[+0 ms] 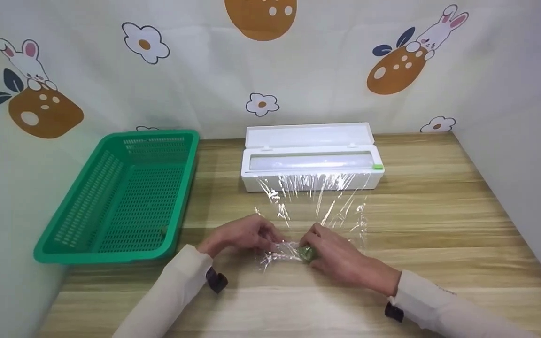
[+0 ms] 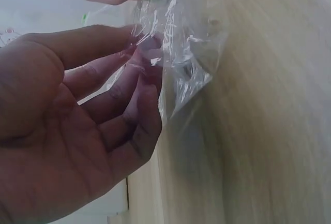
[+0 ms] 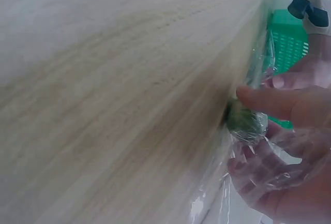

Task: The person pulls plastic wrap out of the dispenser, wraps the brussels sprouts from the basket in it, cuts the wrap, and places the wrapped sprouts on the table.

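A sheet of cling film (image 1: 341,216) stretches from the white dispenser box (image 1: 270,184) toward the person. Its near end is folded round a green vegetable (image 1: 305,254), whose exact kind is hidden under the shiny layers. The right hand (image 1: 341,256) grips this bundle, thumb on the near side and fingers on the far side. To its left, the left hand (image 1: 244,232) pinches the loose film end between thumb and fingertips. In the left wrist view the crumpled film (image 2: 189,74) hangs past those fingertips. The right wrist view has the wrapped vegetable (image 3: 244,119) low over the wood.
A green plastic basket (image 1: 185,197) stands at the left, with a small brownish bit inside near its front corner. The dispenser's lid (image 1: 310,136) is raised at the back, and a green slider (image 1: 377,167) sits at its right end. Patterned cloth surrounds the wooden table (image 1: 439,225).
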The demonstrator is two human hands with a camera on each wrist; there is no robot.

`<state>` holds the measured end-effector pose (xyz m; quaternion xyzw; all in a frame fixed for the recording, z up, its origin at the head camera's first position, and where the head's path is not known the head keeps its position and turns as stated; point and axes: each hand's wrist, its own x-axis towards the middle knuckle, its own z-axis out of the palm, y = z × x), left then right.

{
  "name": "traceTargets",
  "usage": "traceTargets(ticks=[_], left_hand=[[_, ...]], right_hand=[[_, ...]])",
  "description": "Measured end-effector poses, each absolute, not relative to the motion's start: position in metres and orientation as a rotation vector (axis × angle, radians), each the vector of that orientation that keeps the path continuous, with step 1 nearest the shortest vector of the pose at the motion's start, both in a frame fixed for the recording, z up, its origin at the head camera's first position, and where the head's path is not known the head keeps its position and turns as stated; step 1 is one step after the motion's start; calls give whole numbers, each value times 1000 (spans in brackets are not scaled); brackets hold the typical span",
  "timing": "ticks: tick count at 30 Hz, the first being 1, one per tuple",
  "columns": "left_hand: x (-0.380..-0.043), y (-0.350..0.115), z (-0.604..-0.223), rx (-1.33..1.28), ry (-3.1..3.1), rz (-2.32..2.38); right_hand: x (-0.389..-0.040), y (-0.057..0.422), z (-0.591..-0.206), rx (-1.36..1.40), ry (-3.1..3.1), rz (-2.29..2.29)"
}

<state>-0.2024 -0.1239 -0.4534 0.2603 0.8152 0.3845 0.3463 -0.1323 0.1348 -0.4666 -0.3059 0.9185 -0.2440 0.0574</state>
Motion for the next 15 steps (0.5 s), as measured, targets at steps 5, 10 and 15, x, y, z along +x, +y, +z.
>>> traceTargets(ticks=[5,10,15], left_hand=[[-206,-131,-458,669,2176,1056],[-205,-130,-462,627,2400,1039],[-202,-123,-462,599,2513,989]], right_hand=[[-137,141,-463,-941,2721,-786],[-142,152,-458,-902,2584,-928],[-137,165,-451,-627,2660,-915]])
